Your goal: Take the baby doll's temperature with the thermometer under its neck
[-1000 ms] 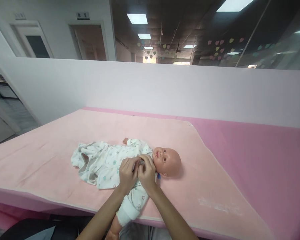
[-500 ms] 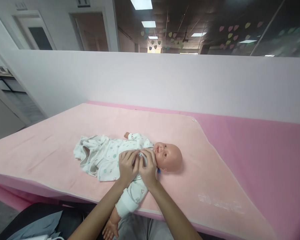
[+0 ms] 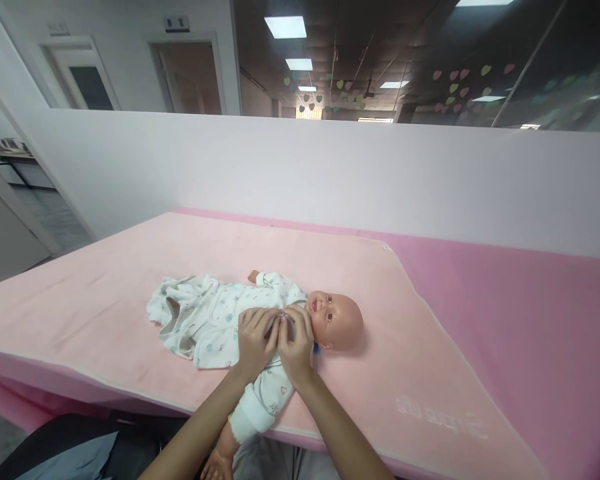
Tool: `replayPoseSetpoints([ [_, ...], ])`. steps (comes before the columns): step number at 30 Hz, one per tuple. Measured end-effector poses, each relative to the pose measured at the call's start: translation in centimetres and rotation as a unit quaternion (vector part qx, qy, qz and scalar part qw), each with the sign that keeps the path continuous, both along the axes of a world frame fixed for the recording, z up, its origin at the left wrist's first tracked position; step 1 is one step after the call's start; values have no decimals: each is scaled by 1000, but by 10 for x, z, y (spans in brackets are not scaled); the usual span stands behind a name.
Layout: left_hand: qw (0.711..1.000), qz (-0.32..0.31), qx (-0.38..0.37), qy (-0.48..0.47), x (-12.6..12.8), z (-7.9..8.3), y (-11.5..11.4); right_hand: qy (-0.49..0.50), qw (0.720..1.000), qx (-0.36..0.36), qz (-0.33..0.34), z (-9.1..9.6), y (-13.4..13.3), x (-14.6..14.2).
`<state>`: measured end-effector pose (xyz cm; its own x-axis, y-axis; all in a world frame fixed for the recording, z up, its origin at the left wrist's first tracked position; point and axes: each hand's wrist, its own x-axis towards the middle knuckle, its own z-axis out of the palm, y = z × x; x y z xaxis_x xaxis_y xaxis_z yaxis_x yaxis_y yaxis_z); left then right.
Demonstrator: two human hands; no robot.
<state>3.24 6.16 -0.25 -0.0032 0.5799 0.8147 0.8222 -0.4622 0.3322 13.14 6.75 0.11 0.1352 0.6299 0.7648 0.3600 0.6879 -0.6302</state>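
A baby doll (image 3: 336, 320) lies on its back on a pale pink mat (image 3: 105, 287), head to the right. It wears a white printed romper (image 3: 215, 317), loose and crumpled at the legs on the left. One sleeved arm (image 3: 253, 410) hangs over the mat's near edge. My left hand (image 3: 253, 341) and my right hand (image 3: 296, 343) sit side by side on the doll's upper chest, just below the chin. Both pinch the romper fabric near the collar with curled fingers.
The mat covers a darker pink table (image 3: 520, 320) that runs on to the right. A white partition wall (image 3: 330, 173) stands right behind it, with glass above. Doors (image 3: 190, 73) show at the back left. My dark-clothed lap (image 3: 70, 453) is below the near edge.
My hands stay on the doll's chest, fingers shifting slightly at the collar. The view itself has drifted a little; the doll has not moved.
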Motion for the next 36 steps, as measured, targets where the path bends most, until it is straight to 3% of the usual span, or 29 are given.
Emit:
replayPoseSetpoints([
  [23, 999, 20, 7, -29, -2, -2, -1, -47, 990, 123, -56, -7, -3, -1],
  [30, 998, -53, -17, -14, -17, -2, -9, -11, 991, 124, -40, -8, -4, 2],
  [36, 998, 42, -25, -49, -34, -6, -13, -24, 993, 116, -9, -7, -4, 3],
])
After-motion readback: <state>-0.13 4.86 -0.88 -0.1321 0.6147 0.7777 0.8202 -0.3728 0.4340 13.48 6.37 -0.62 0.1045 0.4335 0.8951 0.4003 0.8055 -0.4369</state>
